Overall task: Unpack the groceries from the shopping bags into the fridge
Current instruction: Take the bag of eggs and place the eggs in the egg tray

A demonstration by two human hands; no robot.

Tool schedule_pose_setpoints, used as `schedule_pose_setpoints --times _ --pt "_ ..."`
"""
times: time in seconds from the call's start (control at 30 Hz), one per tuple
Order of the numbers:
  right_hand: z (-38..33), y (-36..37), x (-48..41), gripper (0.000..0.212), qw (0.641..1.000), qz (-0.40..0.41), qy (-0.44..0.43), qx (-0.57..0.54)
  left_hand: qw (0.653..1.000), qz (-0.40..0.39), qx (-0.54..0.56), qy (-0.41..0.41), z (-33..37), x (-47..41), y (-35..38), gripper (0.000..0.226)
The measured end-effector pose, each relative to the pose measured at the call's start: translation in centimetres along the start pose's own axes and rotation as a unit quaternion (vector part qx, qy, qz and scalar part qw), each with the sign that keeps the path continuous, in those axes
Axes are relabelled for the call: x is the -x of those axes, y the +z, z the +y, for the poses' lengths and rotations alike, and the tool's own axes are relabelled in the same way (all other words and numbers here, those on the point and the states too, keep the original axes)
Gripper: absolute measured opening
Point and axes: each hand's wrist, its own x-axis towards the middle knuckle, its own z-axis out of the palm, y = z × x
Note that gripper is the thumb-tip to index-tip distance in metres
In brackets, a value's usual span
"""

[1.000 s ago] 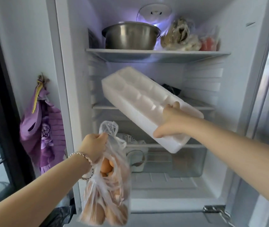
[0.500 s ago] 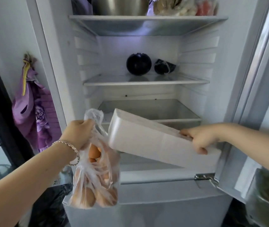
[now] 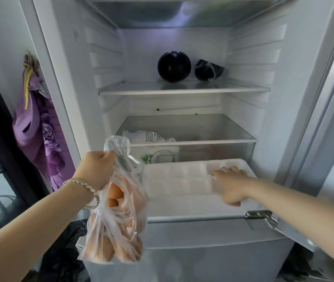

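Gripped clear plastic bag of brown eggs (image 3: 117, 231) by its neck in left hand (image 3: 97, 169), before open white fridge (image 3: 243, 58). Clasped white foam egg tray (image 3: 178, 184), lying at fridge's lower front edge, in right hand (image 3: 230, 187).

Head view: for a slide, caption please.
Left hand holds clear plastic bag of brown eggs; right hand grips white foam egg tray at open white fridge.

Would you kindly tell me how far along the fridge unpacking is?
Seemingly done: a dark round vegetable and a wrapped dark one sit on a shelf. In hand: the left hand grips a bag of eggs; the right hand holds a white foam tray. Left: eggs are bagged, tray looks empty.
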Motion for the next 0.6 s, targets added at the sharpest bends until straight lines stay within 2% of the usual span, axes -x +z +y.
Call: schedule_pose_setpoints --times 0.2,0.4,0.6 --pt "1.2 1.2 0.8 0.105 0.997 -0.005 -0.056 -0.048 1.0 0.007 -0.02 0.017 -0.3 -0.5 0.6 0.024" --pt "1.8 0.1 -0.5 0.106 0.99 -0.068 -0.062 -0.107 0.999 0.025 -0.016 0.015 -0.1 -1.0 0.0 0.021" --pt "1.4 0.1 -1.1 0.108 0.998 -0.02 -0.055 -0.036 1.0 0.018 -0.022 0.0 -0.3 -1.2 0.2 0.023"
